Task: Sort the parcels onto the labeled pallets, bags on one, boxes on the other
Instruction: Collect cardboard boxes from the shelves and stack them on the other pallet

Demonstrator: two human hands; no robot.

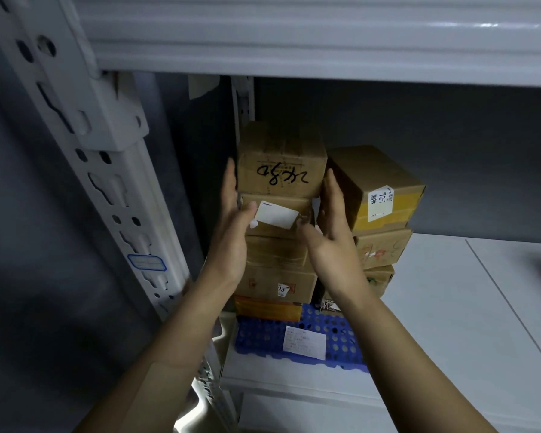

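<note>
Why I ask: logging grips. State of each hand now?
Left hand: open, fingers straight, alongside box stack.
Right hand: open, flat, stack's other side.

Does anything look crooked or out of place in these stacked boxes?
Yes. The right stack's top box sits turned against the boxes beneath it, and the white label on the left stack is slanted.

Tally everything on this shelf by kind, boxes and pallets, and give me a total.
Cardboard boxes: 8 in view
Blue pallet: 1
Total: 9
</note>
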